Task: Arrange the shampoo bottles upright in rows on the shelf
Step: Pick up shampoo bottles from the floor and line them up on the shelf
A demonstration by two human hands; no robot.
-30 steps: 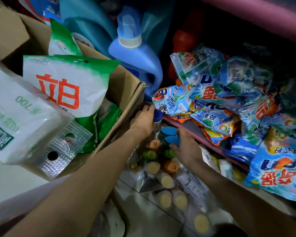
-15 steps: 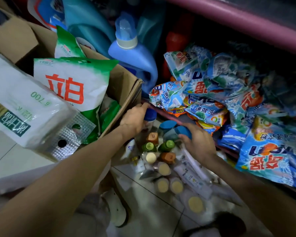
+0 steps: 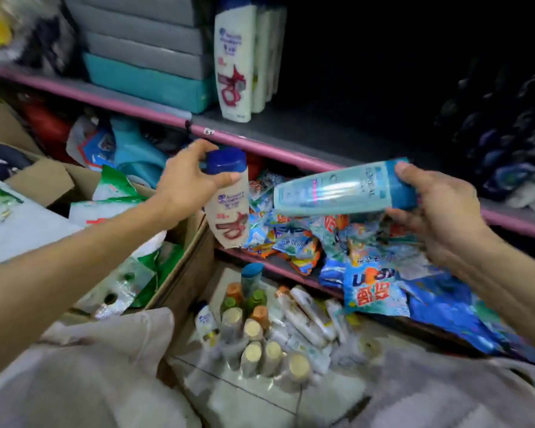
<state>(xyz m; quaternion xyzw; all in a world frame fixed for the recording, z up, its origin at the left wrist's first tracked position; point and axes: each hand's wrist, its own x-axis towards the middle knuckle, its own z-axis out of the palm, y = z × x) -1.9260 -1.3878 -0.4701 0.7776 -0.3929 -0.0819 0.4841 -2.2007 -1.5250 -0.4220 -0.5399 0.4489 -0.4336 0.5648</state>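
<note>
My left hand [image 3: 188,180] grips a white shampoo bottle [image 3: 230,211] by its blue cap, the bottle hanging cap-up in front of the pink shelf edge [image 3: 260,145]. A pale blue bottle [image 3: 331,191] lies nearly level in the air, and my right hand [image 3: 436,205] holds it at its darker blue cap end. On the dark shelf [image 3: 322,128] above, a short row of white shampoo bottles [image 3: 233,63] stands upright. Below on the floor, several more bottles [image 3: 254,329] stand and lie in clear wrapping.
Stacked grey and teal boxes [image 3: 149,57] sit left of the shelved bottles. Detergent sachets [image 3: 368,257] are heaped on the lower shelf. A cardboard box [image 3: 179,273] with green-and-white bags stands at the left. Dark packs [image 3: 507,134] fill the shelf's right end.
Both hands have come up from the floor pile, each lifting out a bottle. The view has swung upward, bringing the upper shelf and its standing bottles into sight.
</note>
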